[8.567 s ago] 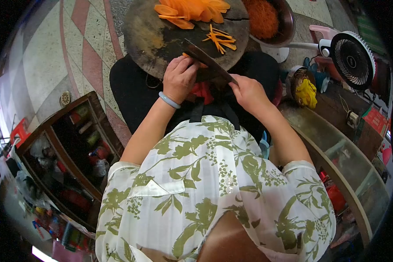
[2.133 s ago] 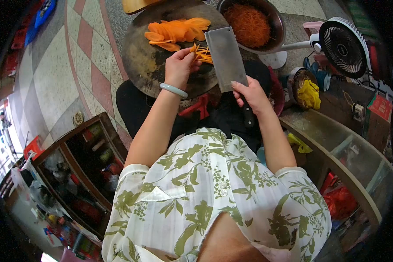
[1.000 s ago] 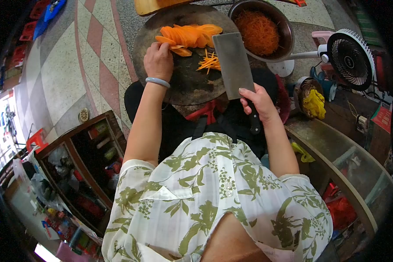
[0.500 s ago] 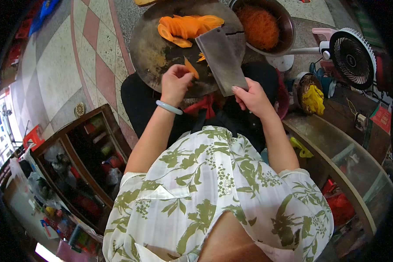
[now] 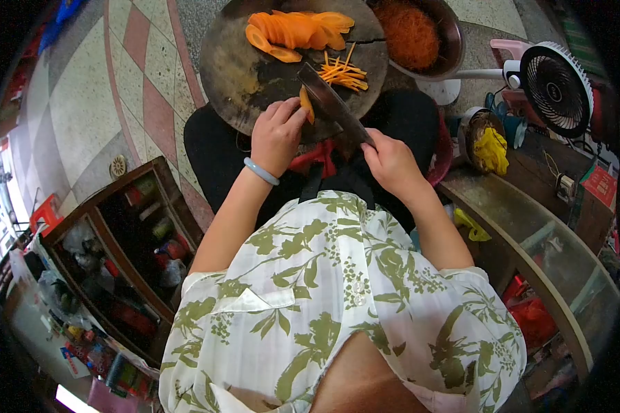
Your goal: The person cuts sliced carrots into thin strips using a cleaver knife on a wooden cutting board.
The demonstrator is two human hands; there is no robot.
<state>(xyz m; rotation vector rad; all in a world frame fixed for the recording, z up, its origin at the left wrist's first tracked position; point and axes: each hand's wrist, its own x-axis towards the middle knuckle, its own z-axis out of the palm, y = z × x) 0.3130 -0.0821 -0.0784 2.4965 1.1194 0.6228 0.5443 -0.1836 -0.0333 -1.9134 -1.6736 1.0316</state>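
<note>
My right hand [image 5: 393,162] is closed round the handle of a cleaver [image 5: 334,104], whose blade stands on edge over the near part of a round chopping board [image 5: 231,89]. Close to the blade's left side, my left hand [image 5: 277,131] has its fingers bent onto a small stack of carrot slices [image 5: 306,105]. A pale bangle is on that wrist. To the right of the blade lies a little heap of carrot strips [image 5: 344,72]. Overlapping oval carrot slices [image 5: 289,33] fan out along the board's far side.
Beyond the board at the right, a metal bowl [image 5: 455,58] holds shredded carrot [image 5: 410,38]. A fan [image 5: 554,89] stands to its right. A yellow cloth or bag [image 5: 491,151] hangs in a container nearby. Glass-fronted cabinets [image 5: 103,248] flank me on both sides.
The cleaver has turned from lying broad side up to standing on edge, and moved down beside the slices. The carrot strips now show fully. My left fingers have come down over the slices.
</note>
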